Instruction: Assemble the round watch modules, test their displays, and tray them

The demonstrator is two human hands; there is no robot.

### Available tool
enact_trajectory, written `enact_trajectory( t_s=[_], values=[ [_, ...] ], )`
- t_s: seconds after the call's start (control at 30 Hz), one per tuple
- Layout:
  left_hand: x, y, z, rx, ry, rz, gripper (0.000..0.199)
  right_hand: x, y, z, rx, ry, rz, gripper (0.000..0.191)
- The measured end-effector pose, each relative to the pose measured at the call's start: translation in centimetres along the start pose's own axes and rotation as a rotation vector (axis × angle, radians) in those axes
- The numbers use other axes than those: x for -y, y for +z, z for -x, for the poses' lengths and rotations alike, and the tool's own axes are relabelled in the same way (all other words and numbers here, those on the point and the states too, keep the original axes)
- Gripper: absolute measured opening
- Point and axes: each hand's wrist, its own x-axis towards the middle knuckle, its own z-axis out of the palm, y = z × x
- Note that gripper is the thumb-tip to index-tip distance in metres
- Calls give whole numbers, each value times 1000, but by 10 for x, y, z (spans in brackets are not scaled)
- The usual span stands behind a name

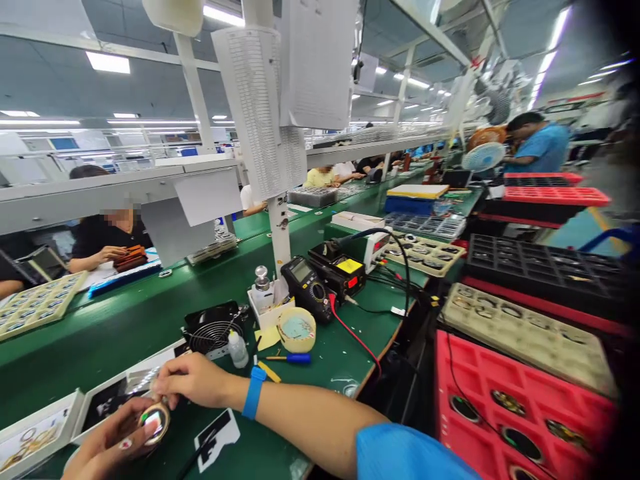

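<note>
a green workbench (125, 347) holds a multimeter (306, 289) and tape roll (297, 329).

A round watch (156, 423) is held between the left hand (113, 443) and the right hand (193, 380), above a green bench (350, 333); a blue wristband (254, 393) is worn on the right wrist.

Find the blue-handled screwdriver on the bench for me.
The blue-handled screwdriver lies on the green bench in the head view, just below the tape roll, right of the white squeeze bottle and beyond the right hand.
</note>
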Motion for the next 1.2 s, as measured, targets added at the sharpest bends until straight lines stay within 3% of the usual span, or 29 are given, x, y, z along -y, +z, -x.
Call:
enact_trajectory(
  t_s=[0.1,0.27,0.5,0.63,0.8,1.0,1.2],
  values=[
    [10,0,-4,-63,192,0,44,12,1,17,-38,-48,107,40],
    [0,-3,0,-18,210,296,45,26,11,39,-43,-136,145,9],
    [5,-12,-19,-165,339,335,47,10,16,31,138,-103,-65,37],
    [8,-6,-18,-172,411,263,44,13,17,34,173,-57,-197,39],
    [9,-6,-16,-222,632,-152,28,14,15,34,127,-99,-239,35],
    [9,-11,-16,-210,683,-332,25,20,14,34,116,-131,-158,39],
    [8,-2,-11,-152,669,-375,18,26,16,37,98,-129,-113,35]
  ],
)
